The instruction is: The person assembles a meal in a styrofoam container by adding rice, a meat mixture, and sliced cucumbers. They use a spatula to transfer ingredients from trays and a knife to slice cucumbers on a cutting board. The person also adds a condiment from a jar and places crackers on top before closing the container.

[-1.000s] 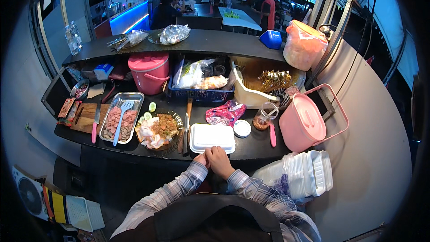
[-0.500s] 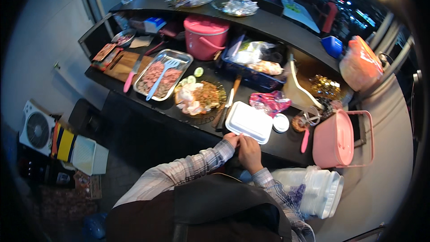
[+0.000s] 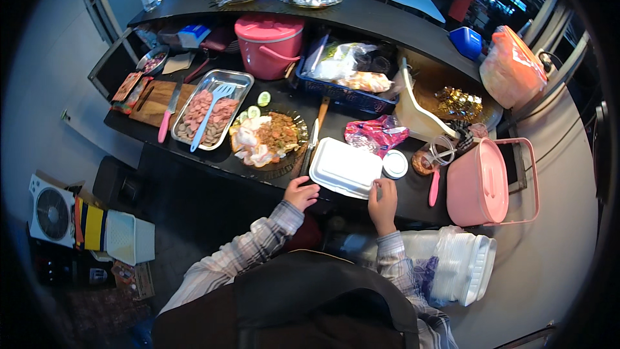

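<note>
A closed white foam takeaway box (image 3: 345, 167) lies at the counter's front edge. My left hand (image 3: 301, 194) is just off its near left corner, fingers loosely bent and apart, holding nothing. At the near right corner is my right hand (image 3: 383, 201), its bent fingertips at the box's edge; it does not grip the box. Left of the box sits a plate of rice and crackers (image 3: 268, 139) with cucumber slices on its rim. A knife (image 3: 312, 142) lies between plate and box. To the box's right is a round white lid (image 3: 395, 164).
A metal tray of sliced sausages (image 3: 213, 110) holds a blue slotted spatula (image 3: 212, 116). Further left, a pink-handled knife (image 3: 169, 110) lies on a cutting board (image 3: 155, 103). Pink bucket (image 3: 268, 45), blue basket (image 3: 349, 94) and pink lidded container (image 3: 478, 184) stand around. Stacked foam boxes (image 3: 452, 265) are lower right.
My hands have come apart from the box's front edge, the left going left and the right to the near right corner. The whole view has shifted slightly.
</note>
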Tool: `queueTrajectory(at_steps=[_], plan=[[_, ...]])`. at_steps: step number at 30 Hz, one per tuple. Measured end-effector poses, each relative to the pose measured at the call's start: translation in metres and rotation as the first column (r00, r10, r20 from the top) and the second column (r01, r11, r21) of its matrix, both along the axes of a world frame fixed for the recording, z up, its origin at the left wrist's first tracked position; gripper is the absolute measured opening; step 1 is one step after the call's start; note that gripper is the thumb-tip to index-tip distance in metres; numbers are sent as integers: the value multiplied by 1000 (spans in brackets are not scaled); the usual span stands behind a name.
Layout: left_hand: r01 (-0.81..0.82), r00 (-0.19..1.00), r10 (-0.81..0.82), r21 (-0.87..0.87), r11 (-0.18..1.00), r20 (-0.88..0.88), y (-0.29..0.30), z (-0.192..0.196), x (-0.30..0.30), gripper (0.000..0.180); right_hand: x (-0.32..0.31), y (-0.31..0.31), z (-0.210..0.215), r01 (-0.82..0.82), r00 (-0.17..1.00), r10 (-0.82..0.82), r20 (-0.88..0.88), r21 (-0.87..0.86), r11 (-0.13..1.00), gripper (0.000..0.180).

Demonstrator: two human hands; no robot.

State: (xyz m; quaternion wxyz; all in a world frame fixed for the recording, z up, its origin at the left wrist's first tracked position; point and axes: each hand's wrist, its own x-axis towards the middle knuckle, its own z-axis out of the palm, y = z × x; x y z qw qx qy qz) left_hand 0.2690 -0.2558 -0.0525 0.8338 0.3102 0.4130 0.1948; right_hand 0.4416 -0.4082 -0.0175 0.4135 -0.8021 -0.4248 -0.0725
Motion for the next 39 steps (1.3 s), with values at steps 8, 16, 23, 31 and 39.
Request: queueTrajectory(at_steps=[8,16,23,31,39], plan=[[-40,997,28,175,984,69,36,43,-14,45,89,102,90,-46,995,67,-70,271,962,17],[149,952,-281,619,771,120,75,114,0,31,179,232,67,110,866,116,487,-411,905,47],[226,882,-470,862,454,17,170,158,62,18,118,164,114,-44,922,62,382,-56,997,51],[505,860,111,801,-321,-498,286,143,222,23,-23,75,87,-149,960,260,106,-593,791,77],[853,507,201,455,-255,-838,306,131,264,31,-22,80,109,-150,986,161,-39,-616,773,76]])
